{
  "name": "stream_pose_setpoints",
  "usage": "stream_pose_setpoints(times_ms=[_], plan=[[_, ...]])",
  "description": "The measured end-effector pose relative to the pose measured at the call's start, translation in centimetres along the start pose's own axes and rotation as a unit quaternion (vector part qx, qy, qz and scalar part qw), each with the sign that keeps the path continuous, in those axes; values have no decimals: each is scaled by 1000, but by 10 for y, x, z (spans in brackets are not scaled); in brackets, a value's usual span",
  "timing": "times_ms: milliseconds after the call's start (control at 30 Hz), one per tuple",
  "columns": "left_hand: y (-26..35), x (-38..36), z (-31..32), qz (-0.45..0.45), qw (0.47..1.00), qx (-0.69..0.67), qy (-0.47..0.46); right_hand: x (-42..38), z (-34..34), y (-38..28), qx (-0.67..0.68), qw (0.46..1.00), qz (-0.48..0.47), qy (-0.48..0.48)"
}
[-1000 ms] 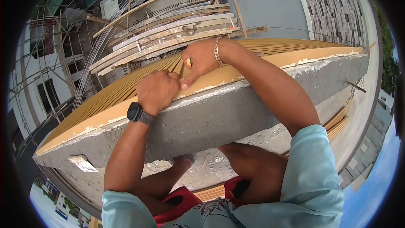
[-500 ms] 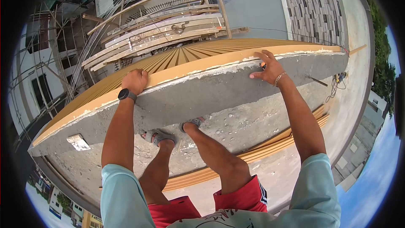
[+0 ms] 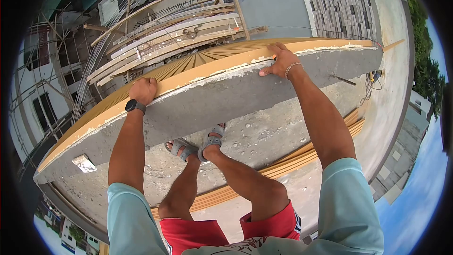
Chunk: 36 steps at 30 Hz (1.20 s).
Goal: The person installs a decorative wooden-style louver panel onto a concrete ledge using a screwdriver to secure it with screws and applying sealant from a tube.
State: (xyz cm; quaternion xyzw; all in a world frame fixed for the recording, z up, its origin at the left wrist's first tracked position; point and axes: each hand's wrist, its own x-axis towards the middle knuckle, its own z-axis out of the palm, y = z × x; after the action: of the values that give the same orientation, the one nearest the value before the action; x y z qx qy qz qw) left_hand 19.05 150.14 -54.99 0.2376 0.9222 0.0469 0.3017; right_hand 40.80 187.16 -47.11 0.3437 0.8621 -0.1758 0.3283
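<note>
A tan board edge (image 3: 207,67) runs along the outer top of a grey concrete parapet (image 3: 212,97), with a ragged white filler line between them. My left hand (image 3: 143,90), wearing a dark watch, curls its fingers over this board edge. Farther right, my right hand (image 3: 283,61) lies across the board and parapet, fingers over the tan edge and thumb toward the concrete. A small orange-and-black thing (image 3: 274,57) shows between its thumb and fingers; most of it is hidden in the hand. Beyond the edge, ribbed tan panelling (image 3: 198,58) drops away outside.
My sandalled feet stand on a rubble-strewn floor beside tan strips (image 3: 283,169). A white-smeared block (image 3: 84,163) lies on the parapet at left, a dark rod (image 3: 344,80) at right, near a corded tool (image 3: 376,74). Wooden scaffolding (image 3: 174,38) stands outside, below.
Both hands keep to the board edge while the view shifts; the right hand sits a little closer to the left one. My feet have stepped closer together.
</note>
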Motion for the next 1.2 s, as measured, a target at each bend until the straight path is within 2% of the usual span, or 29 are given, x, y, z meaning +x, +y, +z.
stream_pose_setpoints(times_ms=[67,300,433,500,667,800,933,1000,1133,1167,1200], plan=[[33,1,6,27,999,-15,11,-2,-3,-2,-8,1000,4,-19],[158,21,23,25,999,-44,-16,-2,-14,-6,-17,998,-3,-61],[163,26,30,-51,997,-6,-51,-1,-22,-8,-14,993,-20,-112],[167,21,35,-79,997,8,-10,-2,-20,-3,9,993,-42,-110],[166,17,42,-79,993,65,66,-2,-22,16,78,983,-115,-122],[162,18,51,-68,992,62,92,13,-17,44,116,973,-154,-127],[157,15,45,-59,992,49,99,9,-25,54,174,957,-217,-86],[158,17,43,-47,994,47,91,-5,-44,82,321,909,-261,49],[177,20,46,-11,998,18,60,-32,-123,166,338,910,-191,147],[186,23,50,6,998,9,62,-34,-142,187,373,915,-104,114],[193,24,55,3,997,12,74,-29,-153,213,397,907,-73,119]])
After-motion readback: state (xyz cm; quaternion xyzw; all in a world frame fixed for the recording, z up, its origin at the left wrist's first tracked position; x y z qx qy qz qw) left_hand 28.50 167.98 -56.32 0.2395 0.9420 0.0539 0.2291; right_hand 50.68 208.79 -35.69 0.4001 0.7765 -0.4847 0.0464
